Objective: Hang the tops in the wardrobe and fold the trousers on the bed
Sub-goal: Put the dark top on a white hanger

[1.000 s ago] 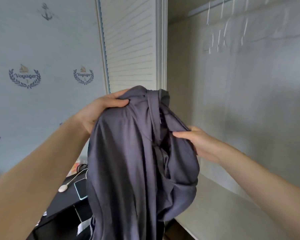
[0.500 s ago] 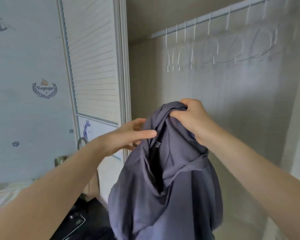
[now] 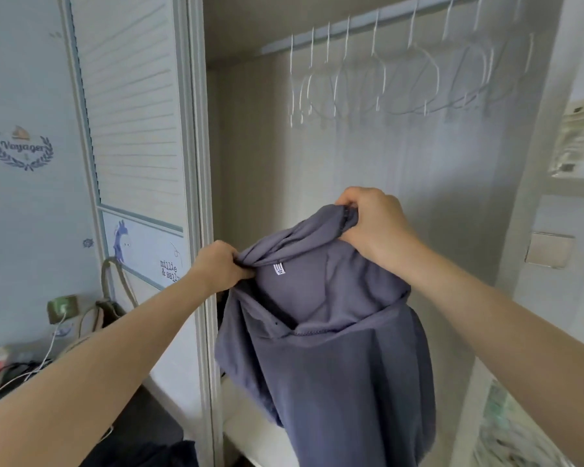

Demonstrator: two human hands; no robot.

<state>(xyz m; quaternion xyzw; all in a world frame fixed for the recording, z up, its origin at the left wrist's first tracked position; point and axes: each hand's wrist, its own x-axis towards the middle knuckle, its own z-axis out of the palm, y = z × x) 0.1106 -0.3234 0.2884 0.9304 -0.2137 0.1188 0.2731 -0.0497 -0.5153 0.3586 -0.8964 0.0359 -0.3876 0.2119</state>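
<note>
A grey-purple top hangs in front of the open wardrobe, its neck opening facing me with a small white label showing inside. My left hand grips the left side of the neckline. My right hand grips the bunched fabric at the right side, held a little higher. Several empty white hangers hang on the wardrobe rail above and behind the top. No trousers or bed are in view.
The slatted sliding door stands at the left of the wardrobe opening. A bag, cables and small items lie on a dark surface at lower left. A shelf with packets is at the right. The wardrobe floor board is pale.
My view has swung right, toward the wardrobe rail. My left hand went from open fingers to gripping the neckline. The two hands have spread the collar open, showing the label.
</note>
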